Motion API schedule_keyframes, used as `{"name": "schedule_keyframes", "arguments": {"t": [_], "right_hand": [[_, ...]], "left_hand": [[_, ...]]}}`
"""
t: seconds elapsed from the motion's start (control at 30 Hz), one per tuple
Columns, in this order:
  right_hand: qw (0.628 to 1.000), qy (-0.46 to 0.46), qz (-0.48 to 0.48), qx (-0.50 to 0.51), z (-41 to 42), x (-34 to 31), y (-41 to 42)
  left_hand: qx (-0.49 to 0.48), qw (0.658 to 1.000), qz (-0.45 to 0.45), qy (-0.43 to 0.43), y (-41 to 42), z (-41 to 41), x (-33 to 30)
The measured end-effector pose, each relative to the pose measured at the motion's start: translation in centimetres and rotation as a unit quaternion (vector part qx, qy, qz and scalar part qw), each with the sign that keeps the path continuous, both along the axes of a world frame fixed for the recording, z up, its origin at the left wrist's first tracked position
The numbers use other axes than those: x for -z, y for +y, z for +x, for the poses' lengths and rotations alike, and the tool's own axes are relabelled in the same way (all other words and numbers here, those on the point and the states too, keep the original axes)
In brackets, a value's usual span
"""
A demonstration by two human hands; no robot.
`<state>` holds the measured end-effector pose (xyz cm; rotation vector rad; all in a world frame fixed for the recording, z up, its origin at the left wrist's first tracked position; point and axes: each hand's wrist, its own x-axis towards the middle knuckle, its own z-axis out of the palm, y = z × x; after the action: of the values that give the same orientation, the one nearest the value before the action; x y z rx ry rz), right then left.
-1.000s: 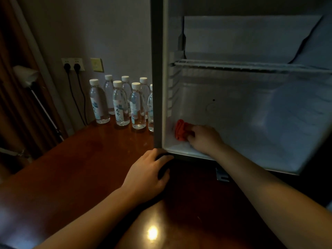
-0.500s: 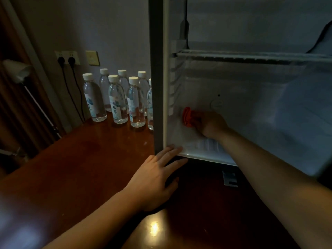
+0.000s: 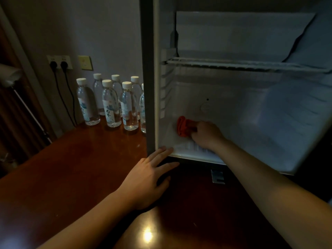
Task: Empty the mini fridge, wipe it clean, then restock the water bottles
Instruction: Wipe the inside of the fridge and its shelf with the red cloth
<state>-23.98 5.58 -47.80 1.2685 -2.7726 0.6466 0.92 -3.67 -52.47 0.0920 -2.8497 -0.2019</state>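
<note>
The mini fridge [image 3: 149,87] stands open on a wooden surface, its white interior holding no bottles, with one wire shelf [image 3: 242,64] across the upper part. My right hand [image 3: 206,134] is inside on the fridge floor, shut on a red cloth [image 3: 184,125] pressed near the left inner wall. My left hand [image 3: 149,178] lies flat with fingers spread on the wood, its fingertips touching the fridge's lower front edge. Several clear water bottles [image 3: 110,104] with white caps stand on the wood to the left of the fridge.
The wooden tabletop [image 3: 71,177] spreads left and towards me. Two black plugs sit in a wall socket [image 3: 59,62], cords hanging behind the bottles. A light switch plate [image 3: 85,62] is beside it. A lamp [image 3: 10,76] stands far left. The fridge door [image 3: 305,114] hangs open at the right.
My right hand slid the red cloth deeper into the fridge and then back a little along the floor. My left hand opened out flat from the fridge corner.
</note>
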Motion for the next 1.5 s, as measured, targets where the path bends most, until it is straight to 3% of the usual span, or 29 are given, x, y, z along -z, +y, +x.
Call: {"name": "schedule_keyframes", "arguments": {"t": [0.67,1.0,1.27,1.5], "right_hand": [[1.0,0.012,0.008,-0.007,-3.7,0.2,-2.5],[1.0,-0.007,0.017,0.022,-0.5,-0.2,-1.3],[0.997,0.061,0.037,-0.024,2.5,-0.3,1.9],[1.0,0.019,0.007,-0.022,1.4,-0.4,1.5]], "left_hand": [[-0.012,1.0,-0.002,0.001,0.1,0.0,-0.5],[-0.016,1.0,-0.003,0.004,0.3,0.2,-0.6],[-0.016,1.0,0.011,0.007,0.7,0.5,-0.6],[-0.016,1.0,0.006,0.01,0.6,0.5,-0.7]]}}
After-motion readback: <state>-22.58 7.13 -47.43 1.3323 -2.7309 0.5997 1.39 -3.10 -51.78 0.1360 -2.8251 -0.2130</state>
